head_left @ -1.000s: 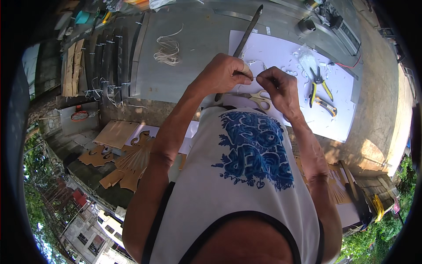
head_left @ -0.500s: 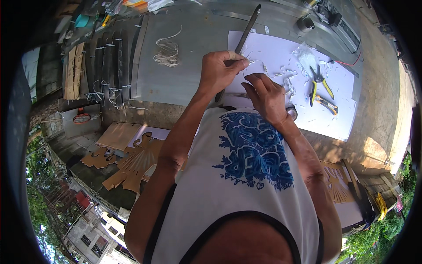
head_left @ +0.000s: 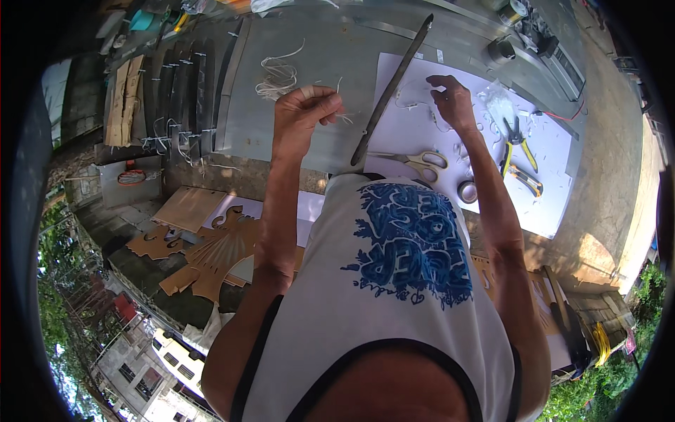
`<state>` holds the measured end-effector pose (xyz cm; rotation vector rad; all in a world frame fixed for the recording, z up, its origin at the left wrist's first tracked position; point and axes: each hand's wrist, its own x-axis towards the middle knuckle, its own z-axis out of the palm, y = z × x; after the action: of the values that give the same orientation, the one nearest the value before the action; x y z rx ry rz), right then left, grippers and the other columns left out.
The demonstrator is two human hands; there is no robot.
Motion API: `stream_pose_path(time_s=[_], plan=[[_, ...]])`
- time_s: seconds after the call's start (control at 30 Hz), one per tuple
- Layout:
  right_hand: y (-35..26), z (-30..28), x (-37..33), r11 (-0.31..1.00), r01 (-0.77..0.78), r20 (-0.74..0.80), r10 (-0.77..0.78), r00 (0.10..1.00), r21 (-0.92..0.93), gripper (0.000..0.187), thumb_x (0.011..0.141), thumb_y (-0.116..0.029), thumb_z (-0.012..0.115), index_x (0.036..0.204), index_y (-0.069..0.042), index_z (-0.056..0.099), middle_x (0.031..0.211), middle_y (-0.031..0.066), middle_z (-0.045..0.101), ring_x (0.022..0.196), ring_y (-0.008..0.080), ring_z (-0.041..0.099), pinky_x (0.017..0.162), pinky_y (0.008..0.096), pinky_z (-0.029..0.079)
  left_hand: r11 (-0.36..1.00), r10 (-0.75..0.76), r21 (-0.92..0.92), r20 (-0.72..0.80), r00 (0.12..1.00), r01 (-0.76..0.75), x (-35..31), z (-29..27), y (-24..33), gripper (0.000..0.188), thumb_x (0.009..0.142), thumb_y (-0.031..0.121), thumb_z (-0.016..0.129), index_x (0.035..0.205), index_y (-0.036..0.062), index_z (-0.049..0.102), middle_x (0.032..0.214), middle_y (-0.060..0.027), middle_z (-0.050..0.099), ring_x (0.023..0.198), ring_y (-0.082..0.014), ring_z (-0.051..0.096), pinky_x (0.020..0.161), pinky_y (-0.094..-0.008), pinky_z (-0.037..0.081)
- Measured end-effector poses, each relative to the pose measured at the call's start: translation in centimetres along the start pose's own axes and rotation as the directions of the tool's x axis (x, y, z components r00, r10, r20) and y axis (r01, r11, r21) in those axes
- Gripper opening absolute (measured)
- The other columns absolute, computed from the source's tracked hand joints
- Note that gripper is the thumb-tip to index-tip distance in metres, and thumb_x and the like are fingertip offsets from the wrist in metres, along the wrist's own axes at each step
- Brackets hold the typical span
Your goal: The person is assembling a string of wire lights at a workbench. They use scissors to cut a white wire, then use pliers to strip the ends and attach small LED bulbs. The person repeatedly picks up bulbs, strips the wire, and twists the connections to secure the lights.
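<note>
My left hand (head_left: 307, 116) is pinched over the grey metal tabletop, with short ends of thin white string (head_left: 340, 84) sticking out above and below its fingers. Beyond it lies a loose coil of white string (head_left: 275, 77). My right hand (head_left: 452, 102) is over a white sheet (head_left: 555, 183), fingers bent and apart, with nothing visible in them. Thin wires with small pieces (head_left: 411, 106) lie beside that hand. Between my hands a long dark flat strip (head_left: 391, 91) rests slantwise across the sheet's left edge. Scissors (head_left: 422, 163) with pale handles lie nearer me.
Right of my right hand are yellow-and-black pliers (head_left: 517, 144), a utility knife (head_left: 526, 181) and a clear plastic bag (head_left: 498, 102). A tape roll (head_left: 467, 191) sits near the front edge. Dark strips with wires (head_left: 184, 91) line the left. Cut brown panels (head_left: 218, 246) lie below the table's left side.
My hands have moved apart: the left went left with the string, the right went up and right and its fingers spread. The scissors and dark strip now show more fully.
</note>
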<state>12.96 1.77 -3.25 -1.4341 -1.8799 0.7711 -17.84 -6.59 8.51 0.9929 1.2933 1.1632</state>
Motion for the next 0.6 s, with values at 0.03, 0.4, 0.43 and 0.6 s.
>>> stream_pose_path(time_s=[0.03, 0.4, 0.43, 0.6], plan=[[0.5, 0.5, 0.7, 1.0, 0.027, 0.027, -0.027, 0.999, -0.011, 0.029, 0.083, 0.0, 0.065, 0.109, -0.011, 0.072, 0.106, 0.0143, 0.067, 0.091, 0.0356, 0.068, 0.084, 0.0416, 0.054, 1.0, -0.001, -0.015, 0.0, 1.0, 0.001, 0.0, -0.3, 0.0, 0.015, 0.086, 0.01, 0.077, 0.097, 0.0009, 0.073, 0.078, -0.0102, 0.072, 0.062, -0.0118, 0.06, 0.06, -0.0258, 0.046], [1.1, 2.8, 3.0, 0.975, 0.094, 0.183, -0.058, 0.981, -0.199, 0.03, 0.081, -0.004, 0.07, 0.109, -0.015, 0.072, 0.104, 0.0107, 0.061, 0.091, 0.0332, 0.066, 0.083, 0.0425, 0.053, 0.996, -0.03, -0.083, -0.009, 1.0, 0.029, -0.2, -0.8, -0.1, 0.018, 0.087, 0.013, 0.077, 0.1, 0.001, 0.073, 0.081, -0.0116, 0.073, 0.066, -0.0149, 0.066, 0.06, -0.0277, 0.05], [1.1, 2.9, 3.1, 0.976, 0.101, 0.186, -0.065, 0.98, -0.193, 0.03, 0.081, -0.004, 0.07, 0.108, -0.015, 0.073, 0.103, 0.0106, 0.061, 0.091, 0.0329, 0.066, 0.082, 0.0425, 0.053, 0.996, -0.024, -0.091, -0.003, 1.0, 0.024, -0.2, -0.9, -0.2, 0.018, 0.087, 0.013, 0.077, 0.101, 0.0008, 0.072, 0.081, -0.0117, 0.073, 0.066, -0.0152, 0.066, 0.06, -0.0279, 0.05], [1.5, 2.7, 3.1, 0.975, 0.138, 0.184, -0.106, 0.977, -0.172, 0.028, 0.081, -0.005, 0.071, 0.106, -0.015, 0.073, 0.101, 0.01, 0.061, 0.089, 0.0324, 0.066, 0.081, 0.0425, 0.053, 0.994, 0.004, -0.108, 0.026, 1.0, -0.001, 0.1, -0.6, -0.3, 0.019, 0.087, 0.012, 0.077, 0.101, 0.0008, 0.072, 0.081, -0.0118, 0.073, 0.067, -0.0162, 0.067, 0.061, -0.0284, 0.052]])
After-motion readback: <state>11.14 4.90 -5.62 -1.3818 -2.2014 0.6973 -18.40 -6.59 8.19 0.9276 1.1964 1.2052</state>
